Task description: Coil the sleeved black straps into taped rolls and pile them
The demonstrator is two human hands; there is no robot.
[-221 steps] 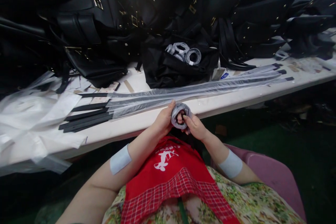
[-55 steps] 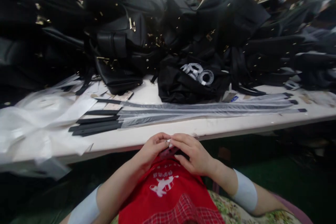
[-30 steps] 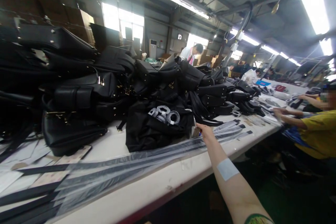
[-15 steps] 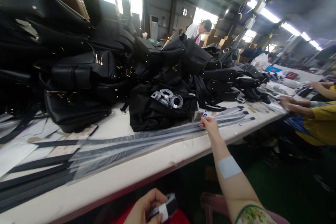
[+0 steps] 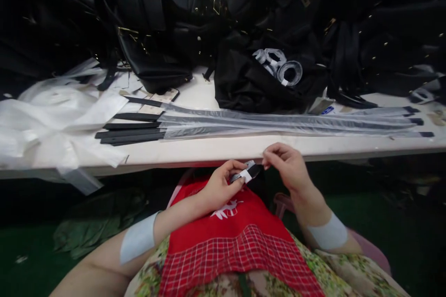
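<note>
My left hand (image 5: 223, 184) is closed around a rolled black strap (image 5: 256, 171) in clear plastic, with a white band about it, just in front of the table edge and over a red apron (image 5: 209, 232). Thumb and fingers of my right hand (image 5: 287, 163) are pinched at the dark end of that roll. Behind both hands, long black straps (image 5: 132, 135) lie side by side across the table, mostly inside clear plastic sleeves (image 5: 244, 123). Several similar coiled straps (image 5: 290, 73) in plastic rest on a black cloth bag (image 5: 244, 83).
Black leather bags (image 5: 156, 55) with gold-coloured fittings are piled along the back of the white table (image 5: 195, 152). Loose plastic sleeves (image 5: 59, 125) hang over its edge at the left. A pink stool (image 5: 284, 204) is beside me on the right.
My view has tilted down. My right hand has come back from the sleeved straps on the table to the roll in my left hand. The two hands are now close together.
</note>
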